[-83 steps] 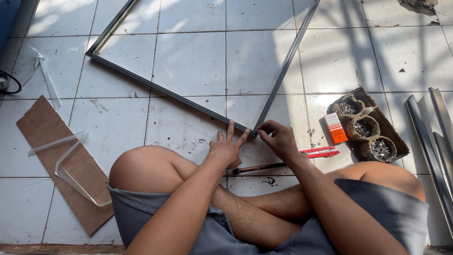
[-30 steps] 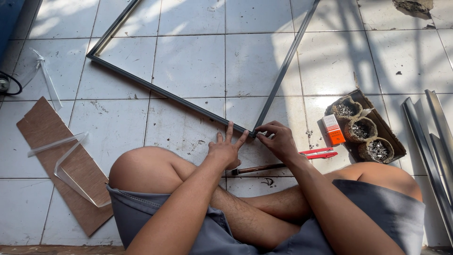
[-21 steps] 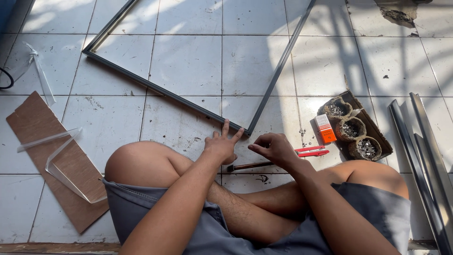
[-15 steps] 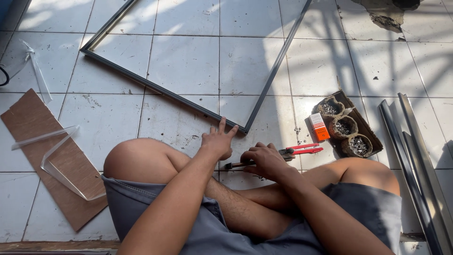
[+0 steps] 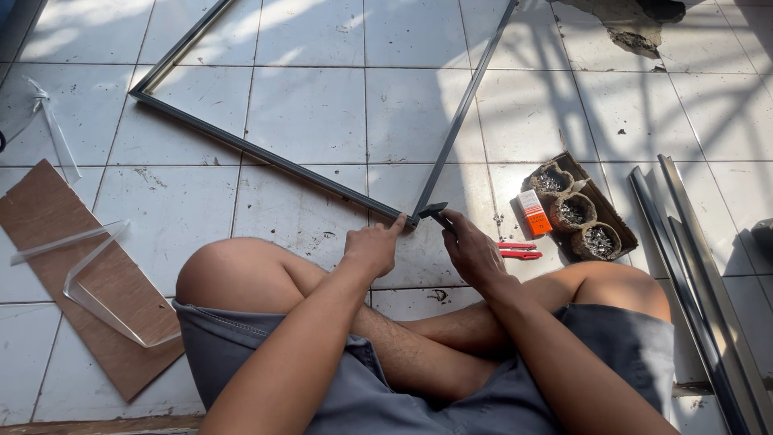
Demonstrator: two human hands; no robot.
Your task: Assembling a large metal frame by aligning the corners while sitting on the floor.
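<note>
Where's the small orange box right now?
In the head view, the small orange box lies on the tiled floor right of the right hand, against the tray of screw cups, just above the red-handled tool.

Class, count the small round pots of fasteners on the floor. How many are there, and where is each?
3, in a row on a brown tray right of the frame corner: far pot, middle pot, near pot. None seems hidden.

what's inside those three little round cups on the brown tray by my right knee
The three cups on the brown tray hold heaps of small greyish metal bits, probably screws; too small to tell. Anything under the heaps is hidden.
</note>
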